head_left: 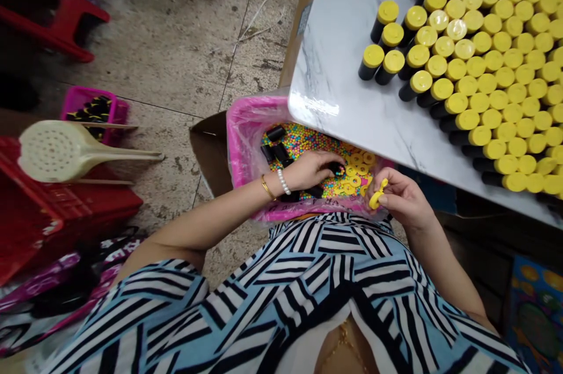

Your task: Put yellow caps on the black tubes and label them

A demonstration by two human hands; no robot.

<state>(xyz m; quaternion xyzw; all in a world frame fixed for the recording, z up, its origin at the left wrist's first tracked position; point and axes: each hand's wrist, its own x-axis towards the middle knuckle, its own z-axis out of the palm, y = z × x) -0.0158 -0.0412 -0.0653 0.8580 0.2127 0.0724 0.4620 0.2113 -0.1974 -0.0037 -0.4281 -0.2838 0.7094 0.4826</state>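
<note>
Yellow cap (376, 198) pinched by the right hand (405, 201).

Glossy marble-pattern tabletop (343, 51), smooth yellow plastic caps (479, 135)

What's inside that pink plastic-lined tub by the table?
Inside the pink tub: tiny multicoloured beads, yellow plastic rings, black cylinders. Its floor is covered, and the left hand hides more.
</note>
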